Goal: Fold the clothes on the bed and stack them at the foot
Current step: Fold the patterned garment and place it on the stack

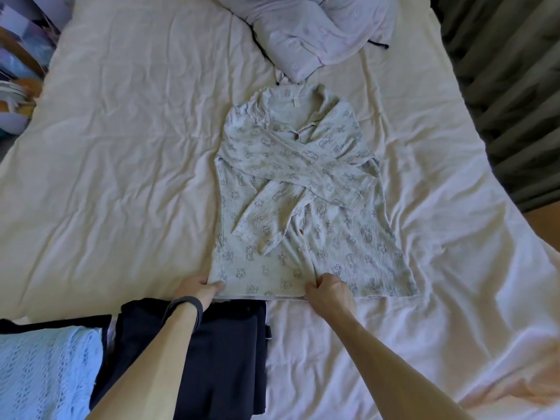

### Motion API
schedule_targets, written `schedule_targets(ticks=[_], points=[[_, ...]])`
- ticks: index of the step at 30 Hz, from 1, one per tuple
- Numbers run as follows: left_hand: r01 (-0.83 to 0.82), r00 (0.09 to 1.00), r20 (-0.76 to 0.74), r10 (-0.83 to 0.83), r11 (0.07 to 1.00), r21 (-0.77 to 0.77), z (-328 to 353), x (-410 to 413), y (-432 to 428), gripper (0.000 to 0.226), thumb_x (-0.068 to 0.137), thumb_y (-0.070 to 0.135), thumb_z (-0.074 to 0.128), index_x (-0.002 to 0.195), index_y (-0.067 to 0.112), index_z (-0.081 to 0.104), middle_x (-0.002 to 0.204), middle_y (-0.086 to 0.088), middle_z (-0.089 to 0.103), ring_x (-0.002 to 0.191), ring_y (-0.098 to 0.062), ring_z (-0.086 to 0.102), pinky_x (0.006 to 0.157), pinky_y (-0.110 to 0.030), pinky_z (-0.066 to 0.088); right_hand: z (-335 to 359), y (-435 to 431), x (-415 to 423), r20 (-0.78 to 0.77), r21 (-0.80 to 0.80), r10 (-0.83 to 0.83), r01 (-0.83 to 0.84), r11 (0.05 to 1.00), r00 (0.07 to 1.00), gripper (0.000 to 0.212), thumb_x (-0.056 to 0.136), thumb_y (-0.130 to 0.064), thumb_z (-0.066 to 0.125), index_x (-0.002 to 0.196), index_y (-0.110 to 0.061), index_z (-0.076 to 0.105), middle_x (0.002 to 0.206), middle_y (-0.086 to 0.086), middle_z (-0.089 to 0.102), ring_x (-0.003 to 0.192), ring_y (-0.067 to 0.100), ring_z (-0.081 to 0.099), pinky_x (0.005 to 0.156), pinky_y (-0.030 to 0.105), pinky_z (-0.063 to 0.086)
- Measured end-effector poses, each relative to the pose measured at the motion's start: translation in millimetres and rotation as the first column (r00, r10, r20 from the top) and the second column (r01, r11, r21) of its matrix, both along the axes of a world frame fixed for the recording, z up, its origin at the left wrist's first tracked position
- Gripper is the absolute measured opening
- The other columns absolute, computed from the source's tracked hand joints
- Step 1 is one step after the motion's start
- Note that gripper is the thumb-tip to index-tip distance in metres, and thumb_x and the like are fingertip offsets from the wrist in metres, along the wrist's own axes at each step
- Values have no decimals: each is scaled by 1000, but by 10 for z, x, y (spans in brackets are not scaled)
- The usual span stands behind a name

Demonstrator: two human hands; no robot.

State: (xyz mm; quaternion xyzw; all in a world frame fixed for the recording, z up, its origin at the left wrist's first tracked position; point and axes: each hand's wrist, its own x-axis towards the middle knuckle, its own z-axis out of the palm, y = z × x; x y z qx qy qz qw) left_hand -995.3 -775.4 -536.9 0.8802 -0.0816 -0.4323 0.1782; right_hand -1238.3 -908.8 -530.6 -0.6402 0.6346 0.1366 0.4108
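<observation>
We pinch the near hem of the printed pyjama top point(306, 213) with the left hand point(198, 287) at its corner and the right hand point(328, 291) mid-hem, its long axis running straight away from us toward the collar.

Bare sheet point(121, 177) lay free for me along both side edges; navy stack point(224, 359) and blue knit point(39, 374) blocked the foot's left corner, lilac bundle point(318, 34) the head.

No writing can be read from here: the small tag point(286, 94) inside the collar of the printed pyjama top point(342, 237), upper middle of the frame, is too blurred.
</observation>
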Motion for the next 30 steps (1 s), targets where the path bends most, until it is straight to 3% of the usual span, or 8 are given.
schedule_targets(ticks=[3,7,9,15,18,20,25,30], points=[[8,999,-33,-7,1000,17,-39,-4,-20,17,90,31,72,85,16,70,88,-10,74,84,-30,69,74,-35,51,53,-68,-227,94,14,-135,135,991,986,29,90,-53,65,100,-26,58,98,-5,66,92,18,62,74,31,49],[11,997,-73,-11,1000,2,-70,4,-88,20,93,37,67,78,26,60,83,6,63,81,-20,61,80,-34,46,59,-203,-864,32,-411,-398,375,831,917,75,81,-53,77,139,-15,49,140,17,48,130,38,43,106,47,33],[5,997,-74,-5,1000,8,-99,26,-110,22,94,34,67,75,25,59,79,7,60,75,-17,59,76,-33,46,8,-303,-1211,-19,-355,-486,448,820,874,88,81,-52,78,148,-12,36,147,23,41,137,41,36,110,52,30],[10,991,-133,-8,1000,13,-81,10,-101,20,92,32,70,87,16,59,67,-3,73,59,-16,68,70,-32,48,-147,-628,-1557,148,36,-664,667,745,733,36,87,-31,77,106,-1,68,77,8,67,70,26,62,66,37,52],[-58,994,-95,51,996,-73,-1,-16,-83,19,95,29,65,91,10,62,85,-10,73,77,-29,72,88,-43,54,-155,-597,-1537,302,201,-780,764,614,548,19,93,-16,66,104,-1,62,86,12,65,73,26,65,68,39,62],[-126,991,-72,117,981,-150,85,-59,-37,17,96,24,64,94,7,66,78,-10,74,72,-25,73,77,-40,58,-46,-548,-1498,405,279,-823,803,526,398,9,98,-9,59,101,-2,55,96,15,63,76,27,69,58,29,61],[-301,953,-61,295,924,-235,502,-234,168,15,92,24,71,89,9,70,65,-6,66,54,-18,57,50,-27,52,379,-392,-1522,496,237,-805,842,485,325,9,100,-11,58,101,-6,51,96,15,65,76,27,73,65,32,57],[-325,946,-87,313,915,-238,948,-469,424,15,92,24,72,89,10,70,76,-7,67,55,-17,57,52,-26,47,972,-197,-1690,541,302,-822,871,388,178,7,100,-7,55,105,-3,51,95,11,63,72,23,71,62,27,56]])
